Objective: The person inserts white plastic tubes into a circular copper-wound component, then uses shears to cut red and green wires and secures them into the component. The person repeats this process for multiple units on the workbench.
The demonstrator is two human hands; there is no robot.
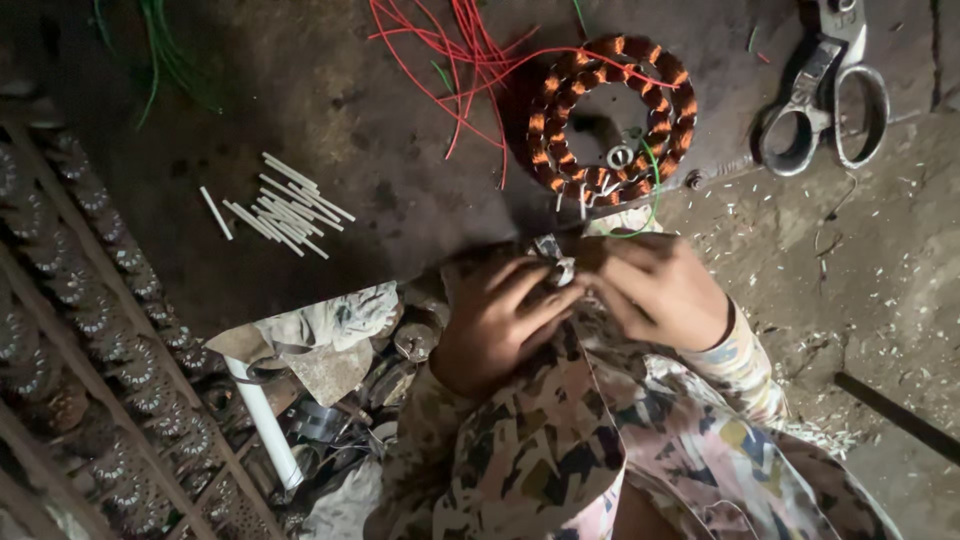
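At the centre of the frame the left hand [497, 320] and right hand [657, 288] meet, fingers pressed together pinching a small pale sleeve piece [556, 262] on the leads just below the copper-wound stator [612, 120]; a steady pinch near the lead end, with the stator unmoved, would probably serve best. No packages, labels or signs show; white sleeve sticks [283, 205] lie upper left, scissors [826, 105] upper right.

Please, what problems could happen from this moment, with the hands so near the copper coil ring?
1. Both the left hand and right hand pinch thin wire ends beside the copper coil ring; a hard pull might snap or kink them.
2. The loose red wires lie tangled over the ring and could snag.
3. The small white sleeves lie loose, so a sleeve brushing them might scatter them.
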